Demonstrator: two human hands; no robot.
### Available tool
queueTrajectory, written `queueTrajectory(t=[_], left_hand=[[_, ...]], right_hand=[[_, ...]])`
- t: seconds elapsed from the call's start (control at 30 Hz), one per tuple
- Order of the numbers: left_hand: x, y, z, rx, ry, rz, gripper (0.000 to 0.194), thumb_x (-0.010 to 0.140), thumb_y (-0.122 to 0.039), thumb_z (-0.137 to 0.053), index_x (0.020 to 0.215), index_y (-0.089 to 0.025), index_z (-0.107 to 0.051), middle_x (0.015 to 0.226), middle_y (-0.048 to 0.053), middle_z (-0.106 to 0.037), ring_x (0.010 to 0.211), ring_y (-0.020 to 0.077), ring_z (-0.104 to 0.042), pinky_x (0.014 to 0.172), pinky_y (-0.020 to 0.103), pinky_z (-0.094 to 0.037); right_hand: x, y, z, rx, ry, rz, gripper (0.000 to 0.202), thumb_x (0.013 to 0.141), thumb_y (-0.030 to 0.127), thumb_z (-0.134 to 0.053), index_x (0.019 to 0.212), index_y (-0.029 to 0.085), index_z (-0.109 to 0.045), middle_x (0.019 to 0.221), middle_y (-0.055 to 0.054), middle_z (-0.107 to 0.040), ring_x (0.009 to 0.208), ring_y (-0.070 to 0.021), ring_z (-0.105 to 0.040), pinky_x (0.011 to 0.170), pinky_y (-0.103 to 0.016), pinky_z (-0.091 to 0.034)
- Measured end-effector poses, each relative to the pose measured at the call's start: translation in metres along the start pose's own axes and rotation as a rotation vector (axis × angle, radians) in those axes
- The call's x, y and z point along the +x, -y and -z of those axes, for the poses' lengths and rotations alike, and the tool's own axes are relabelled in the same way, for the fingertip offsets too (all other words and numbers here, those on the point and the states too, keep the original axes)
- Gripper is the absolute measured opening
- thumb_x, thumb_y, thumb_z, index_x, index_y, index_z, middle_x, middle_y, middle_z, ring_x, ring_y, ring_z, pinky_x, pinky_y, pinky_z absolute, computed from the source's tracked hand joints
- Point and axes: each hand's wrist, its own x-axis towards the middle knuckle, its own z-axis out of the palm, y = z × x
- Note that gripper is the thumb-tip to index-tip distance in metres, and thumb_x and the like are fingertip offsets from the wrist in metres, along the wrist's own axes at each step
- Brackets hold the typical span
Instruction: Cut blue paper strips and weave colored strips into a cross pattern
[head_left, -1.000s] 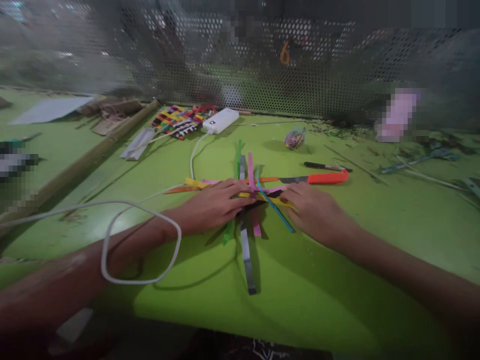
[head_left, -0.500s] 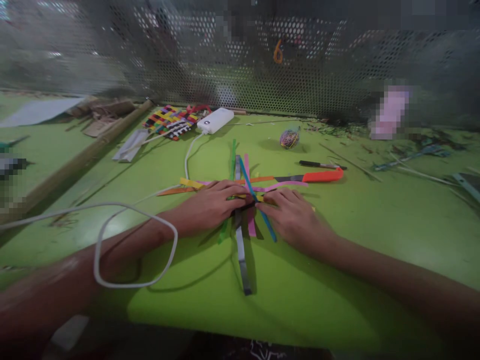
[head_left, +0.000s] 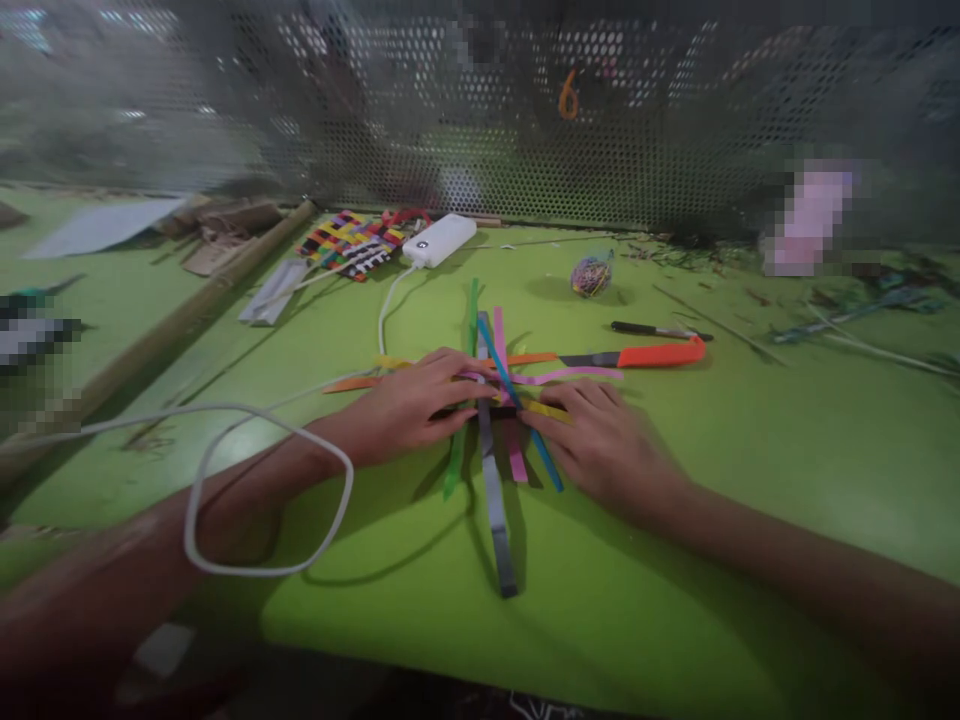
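Observation:
Crossed paper strips lie at the middle of the green table: a grey strip (head_left: 492, 480), a pink strip (head_left: 516, 455), a green strip (head_left: 454, 460), a blue strip (head_left: 546, 458), plus yellow, orange and black ones. My left hand (head_left: 420, 400) closes on the left part of the crossing, its fingertips at the grey and black strips. My right hand (head_left: 600, 430) is closed at the right side, its fingertips by the blue strip and the black strip's end. What exactly each fingertip pinches is partly hidden.
A white power bank (head_left: 444, 242) with a cable (head_left: 274, 571) looping over my left forearm. Behind are a woven colourful mat (head_left: 349, 240) and a ball (head_left: 591, 276). A red-handled knife (head_left: 660, 353) and a pen-like tool (head_left: 651, 329) lie right. A bamboo pole (head_left: 172, 320) lies left.
My hands have moved slightly apart, uncovering more of the black and yellow strips between them. The whole view has shifted a little, so the objects appear farther right.

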Motion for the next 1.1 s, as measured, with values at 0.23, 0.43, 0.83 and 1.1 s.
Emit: queueTrajectory(t=[0.23,0.43,0.83,1.1], left_hand=[[0.0,0.0,0.014,0.083,0.043,0.094,0.038,0.101,-0.028,-0.059,0.138,-0.02,-0.06,0.139,0.014,-0.062,0.13,0.0287,-0.056,0.11,0.05,-0.05],[0.0,0.005,0.011,0.189,0.109,0.152,0.036,0.1,-0.028,-0.061,0.134,-0.017,-0.064,0.132,0.014,-0.067,0.122,0.0304,-0.061,0.104,0.051,-0.054],[-0.001,0.007,0.012,0.139,0.095,0.115,0.033,0.1,-0.022,-0.059,0.131,-0.014,-0.067,0.128,0.014,-0.067,0.119,0.0283,-0.061,0.103,0.046,-0.054],[-0.001,0.007,0.014,0.213,0.065,0.167,0.031,0.101,-0.023,-0.053,0.127,-0.015,-0.069,0.124,0.012,-0.069,0.114,0.0275,-0.064,0.1,0.046,-0.054]], right_hand=[[0.0,0.001,0.003,-0.003,0.015,-0.017,0.035,0.095,0.013,-0.061,0.127,0.018,-0.075,0.119,-0.016,-0.072,0.108,-0.032,-0.066,0.086,-0.045,-0.057],[-0.001,0.0,-0.001,0.02,-0.035,0.0,0.033,0.092,0.01,-0.062,0.122,0.013,-0.076,0.113,-0.017,-0.072,0.106,-0.0319,-0.066,0.085,-0.045,-0.058],[-0.002,0.001,-0.001,0.026,-0.061,-0.023,0.035,0.093,0.01,-0.057,0.122,0.01,-0.075,0.115,-0.018,-0.073,0.105,-0.0352,-0.067,0.085,-0.052,-0.06],[-0.003,0.0,-0.006,0.011,-0.059,-0.018,0.032,0.093,0.01,-0.057,0.12,0.008,-0.074,0.118,-0.019,-0.073,0.108,-0.0324,-0.067,0.088,-0.05,-0.061]])
